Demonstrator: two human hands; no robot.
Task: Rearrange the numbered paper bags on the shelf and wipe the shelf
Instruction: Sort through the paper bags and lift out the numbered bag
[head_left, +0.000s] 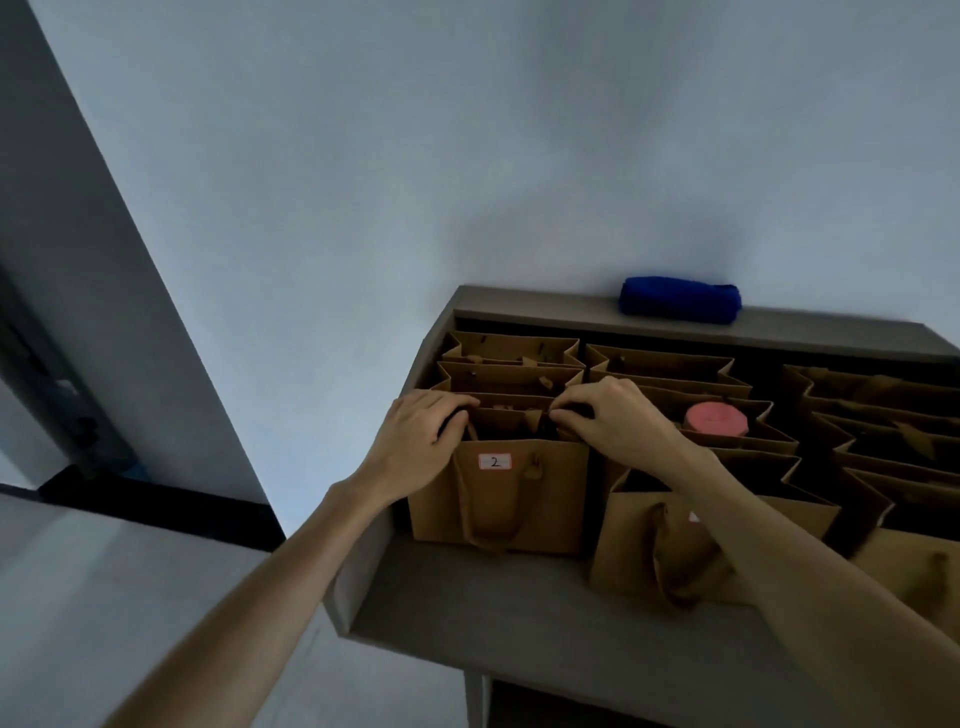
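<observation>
Brown paper bag labelled 2 (497, 493): left hand (421, 441) and right hand (613, 415) pinch its rim, fingers curled; neighbouring brown paper bag's label (693, 516) hidden by the forearm.

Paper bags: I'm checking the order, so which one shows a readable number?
The front bag of the left row, gripped at its rim by both hands: its white label reads 2. No other label is readable.

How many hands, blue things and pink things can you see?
Hands: 2, the left hand and right hand, holding the top of the bag marked 2
Blue things: 1, the cloth
Pink things: 1, the round thing in a bag
Total: 4
</observation>
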